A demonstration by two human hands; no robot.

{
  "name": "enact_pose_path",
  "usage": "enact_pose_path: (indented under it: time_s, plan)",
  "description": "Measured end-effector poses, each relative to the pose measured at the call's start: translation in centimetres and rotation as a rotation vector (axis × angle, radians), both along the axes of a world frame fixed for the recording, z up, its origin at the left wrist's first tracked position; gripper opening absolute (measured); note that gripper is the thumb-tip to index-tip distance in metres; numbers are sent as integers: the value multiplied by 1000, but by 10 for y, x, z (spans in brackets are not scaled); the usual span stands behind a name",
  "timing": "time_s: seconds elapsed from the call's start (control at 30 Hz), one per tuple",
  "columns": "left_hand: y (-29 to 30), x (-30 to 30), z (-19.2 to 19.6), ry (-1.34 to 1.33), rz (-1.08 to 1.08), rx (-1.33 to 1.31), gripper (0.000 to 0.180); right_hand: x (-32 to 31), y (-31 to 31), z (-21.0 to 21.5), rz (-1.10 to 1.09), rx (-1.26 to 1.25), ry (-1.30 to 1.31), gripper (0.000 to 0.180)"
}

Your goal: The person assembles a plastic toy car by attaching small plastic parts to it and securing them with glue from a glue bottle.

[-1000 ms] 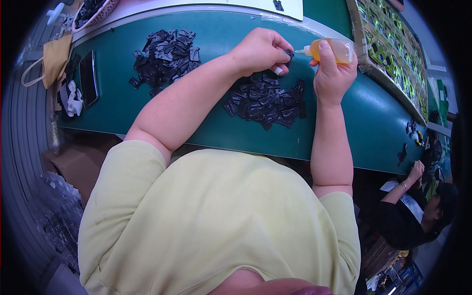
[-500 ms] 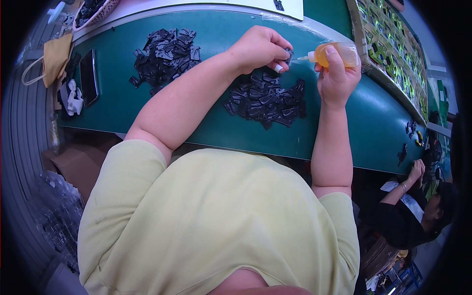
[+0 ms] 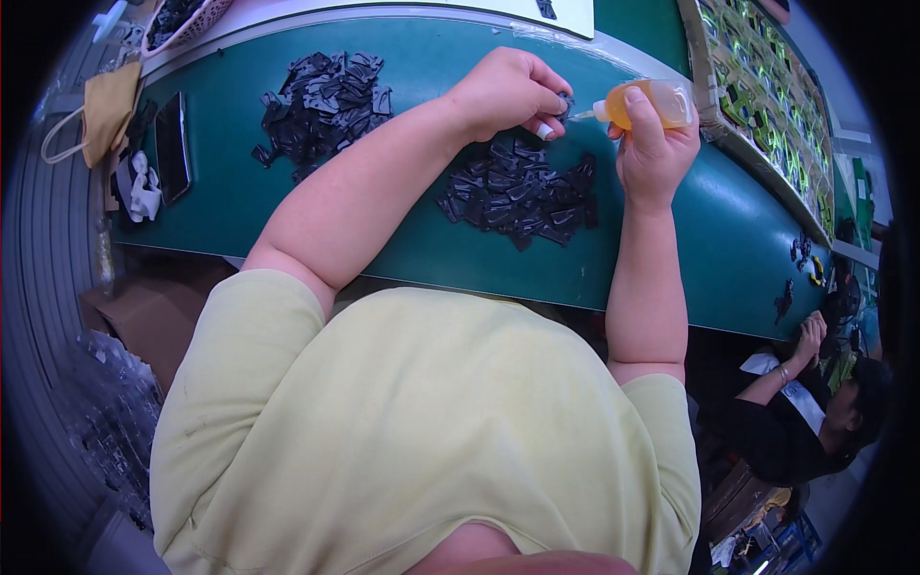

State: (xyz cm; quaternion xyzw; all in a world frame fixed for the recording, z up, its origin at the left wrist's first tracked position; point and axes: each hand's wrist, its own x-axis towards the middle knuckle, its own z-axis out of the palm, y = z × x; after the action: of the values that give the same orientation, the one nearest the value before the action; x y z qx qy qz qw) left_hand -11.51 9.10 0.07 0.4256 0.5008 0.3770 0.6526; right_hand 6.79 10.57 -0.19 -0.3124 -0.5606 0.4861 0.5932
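My left hand [image 3: 513,94] pinches a small black plastic part [image 3: 565,105] between thumb and fingers, above the green table. Around a squeeze bottle [image 3: 661,102] of amber liquid, my right hand [image 3: 656,149] is closed. The bottle lies tilted sideways, and its thin needle tip points left, reaching the part or very close to it; whether they touch I cannot tell. Below my hands lies a pile of black plastic parts [image 3: 517,192]. A second pile of similar black parts [image 3: 326,105] lies to the left, beyond my left forearm.
A phone [image 3: 172,149] and a yellow mask [image 3: 110,110] lie at the table's left end. A pink basket [image 3: 187,24] stands at the far left, beside a white board [image 3: 431,8]. On the right is a tray [image 3: 714,125] of shiny pieces. Another person [image 3: 795,412] sits at the lower right.
The bottle has shifted slightly left, bringing its needle tip closer to the black part. My left hand has hardly moved.
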Motion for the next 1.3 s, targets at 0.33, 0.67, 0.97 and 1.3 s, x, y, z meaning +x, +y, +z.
enact_pose_path:
  time_s: [0.33,0.67,0.97,1.3]
  plan:
    - [4,-3,-1,4,0,10,27,-6,2,3,-29,7,-51,17]
    - [30,-7,-1,124,196,97,38,7,22,-2,-125,-176,456,13]
    - [109,-16,1,643,320,257,18,11,18,6,-158,-201,472,13]
    - [47,-3,-8,797,108,621,25,23,22,3,-202,-149,455,12]
